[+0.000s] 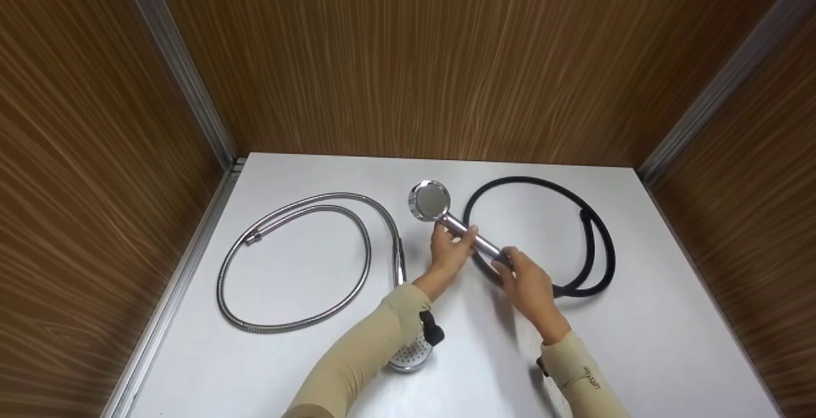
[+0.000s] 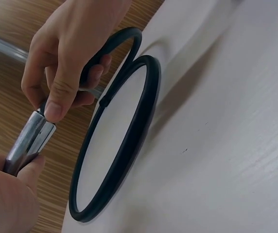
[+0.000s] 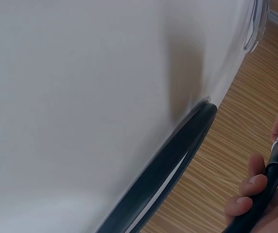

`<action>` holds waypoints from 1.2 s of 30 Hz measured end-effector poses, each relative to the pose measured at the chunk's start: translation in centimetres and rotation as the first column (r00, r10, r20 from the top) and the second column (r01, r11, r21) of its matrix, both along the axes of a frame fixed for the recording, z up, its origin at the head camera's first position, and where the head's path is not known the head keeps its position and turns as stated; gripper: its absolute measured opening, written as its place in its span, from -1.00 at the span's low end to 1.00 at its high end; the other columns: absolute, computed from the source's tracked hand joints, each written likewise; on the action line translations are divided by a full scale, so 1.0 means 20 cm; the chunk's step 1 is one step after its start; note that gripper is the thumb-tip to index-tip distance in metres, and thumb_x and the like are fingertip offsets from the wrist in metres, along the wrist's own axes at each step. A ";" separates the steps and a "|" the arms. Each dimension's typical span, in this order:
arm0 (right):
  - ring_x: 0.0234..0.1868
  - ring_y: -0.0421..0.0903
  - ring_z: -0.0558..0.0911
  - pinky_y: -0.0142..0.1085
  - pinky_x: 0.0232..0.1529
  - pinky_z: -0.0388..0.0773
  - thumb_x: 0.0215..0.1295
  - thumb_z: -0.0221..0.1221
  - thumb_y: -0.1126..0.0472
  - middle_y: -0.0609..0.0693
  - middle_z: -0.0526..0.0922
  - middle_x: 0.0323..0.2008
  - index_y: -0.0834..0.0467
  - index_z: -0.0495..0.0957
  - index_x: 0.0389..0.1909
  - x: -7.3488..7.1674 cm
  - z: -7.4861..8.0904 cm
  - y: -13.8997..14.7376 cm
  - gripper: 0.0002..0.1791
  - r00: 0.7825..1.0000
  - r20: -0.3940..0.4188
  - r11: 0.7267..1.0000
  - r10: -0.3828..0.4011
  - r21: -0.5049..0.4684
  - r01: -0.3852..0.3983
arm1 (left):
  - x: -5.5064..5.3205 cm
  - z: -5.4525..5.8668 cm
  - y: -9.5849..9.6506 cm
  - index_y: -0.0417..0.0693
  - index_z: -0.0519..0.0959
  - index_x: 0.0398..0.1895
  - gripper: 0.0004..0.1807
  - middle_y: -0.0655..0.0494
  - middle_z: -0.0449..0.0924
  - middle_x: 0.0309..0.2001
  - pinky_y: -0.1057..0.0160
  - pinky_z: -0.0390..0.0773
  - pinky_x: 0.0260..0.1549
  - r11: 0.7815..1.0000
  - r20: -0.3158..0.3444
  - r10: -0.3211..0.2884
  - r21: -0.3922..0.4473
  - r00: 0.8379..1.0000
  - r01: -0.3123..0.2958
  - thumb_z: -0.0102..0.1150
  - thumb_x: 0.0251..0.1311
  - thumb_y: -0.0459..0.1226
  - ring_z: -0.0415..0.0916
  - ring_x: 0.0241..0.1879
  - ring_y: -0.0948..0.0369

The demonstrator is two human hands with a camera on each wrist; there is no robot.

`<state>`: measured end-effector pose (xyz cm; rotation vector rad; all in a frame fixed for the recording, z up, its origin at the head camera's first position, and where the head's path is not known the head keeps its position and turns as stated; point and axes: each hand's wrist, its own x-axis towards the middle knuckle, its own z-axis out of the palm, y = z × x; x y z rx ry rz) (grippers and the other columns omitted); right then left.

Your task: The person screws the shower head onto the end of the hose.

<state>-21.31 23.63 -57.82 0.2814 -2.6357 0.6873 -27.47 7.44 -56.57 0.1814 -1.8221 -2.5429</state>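
My left hand point(image 1: 448, 253) grips the chrome handle of a hand shower point(image 1: 432, 201), holding it raised at a slant with its round head up and to the left. At the handle's lower end, my right hand point(image 1: 530, 287) holds the end of a black shower hose point(image 1: 613, 259). In the right wrist view its fingers point(image 3: 258, 183) curl round the hose, and the hose's collar point(image 3: 276, 160) meets the handle. The left wrist view shows the right thumb pressing at the handle's bottom point(image 2: 31, 141). The rest of the black hose point(image 2: 129, 141) loops over the table.
A coiled chrome hose point(image 1: 366, 246) lies on the white table point(image 1: 299, 386) to the left. It runs to a second shower head point(image 1: 411, 355), partly hidden under my left forearm. Wood-patterned panels point(image 1: 408, 55) wall the table at the back and both sides.
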 end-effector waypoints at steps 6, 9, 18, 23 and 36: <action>-0.49 -0.06 0.52 -0.09 -0.44 0.50 0.51 0.26 0.20 0.03 0.62 -0.42 0.19 0.57 -0.02 0.00 0.01 -0.01 -0.83 0.999 0.037 0.999 0.007 0.035 -0.008 | 0.00 0.00 -0.01 -0.20 0.39 0.24 -0.50 -0.13 0.64 -0.25 0.10 0.81 -0.21 1.000 0.014 -0.013 0.024 1.000 0.013 0.38 0.32 -0.41 0.72 -0.34 0.16; -0.49 -0.06 0.49 -0.12 -0.43 0.47 0.54 0.22 0.20 0.01 0.58 -0.45 0.18 0.57 -0.05 0.00 0.02 -0.01 -0.86 0.998 0.063 0.999 0.010 0.046 -0.013 | 0.00 0.00 -0.01 -0.19 0.38 0.29 -0.46 -0.13 0.63 -0.24 0.13 0.81 -0.22 1.000 0.017 -0.023 0.019 1.000 0.023 0.39 0.32 -0.40 0.73 -0.31 0.14; -0.50 -0.07 0.45 -0.14 -0.44 0.44 0.60 0.14 0.15 -0.03 0.52 -0.49 0.13 0.53 -0.14 -0.01 0.02 0.00 -0.87 0.990 0.140 0.997 0.001 0.076 -0.012 | 0.00 -0.01 -0.02 -0.20 0.37 0.33 -0.44 -0.11 0.64 -0.25 0.12 0.81 -0.23 0.999 0.021 -0.033 0.004 0.999 0.033 0.38 0.33 -0.40 0.72 -0.34 0.15; -0.49 -0.08 0.46 -0.13 -0.42 0.46 0.60 0.14 0.16 -0.04 0.52 -0.49 0.13 0.54 -0.13 -0.02 0.02 0.00 -0.88 0.990 0.140 0.997 0.017 0.069 -0.027 | 0.01 0.00 -0.03 -0.18 0.36 0.36 -0.42 -0.14 0.64 -0.21 0.10 0.81 -0.20 0.999 0.022 -0.048 -0.001 0.999 0.048 0.36 0.35 -0.39 0.72 -0.31 0.14; -0.51 -0.05 0.42 -0.08 -0.43 0.42 0.60 0.14 0.17 -0.05 0.42 -0.55 0.16 0.52 -0.16 -0.02 0.01 0.02 -0.86 0.988 0.138 0.997 0.069 0.026 -0.073 | 0.01 0.01 -0.03 -0.18 0.33 0.38 -0.43 -0.14 0.62 -0.21 0.08 0.81 -0.19 0.996 0.017 -0.074 0.040 0.997 0.073 0.31 0.37 -0.44 0.73 -0.26 0.08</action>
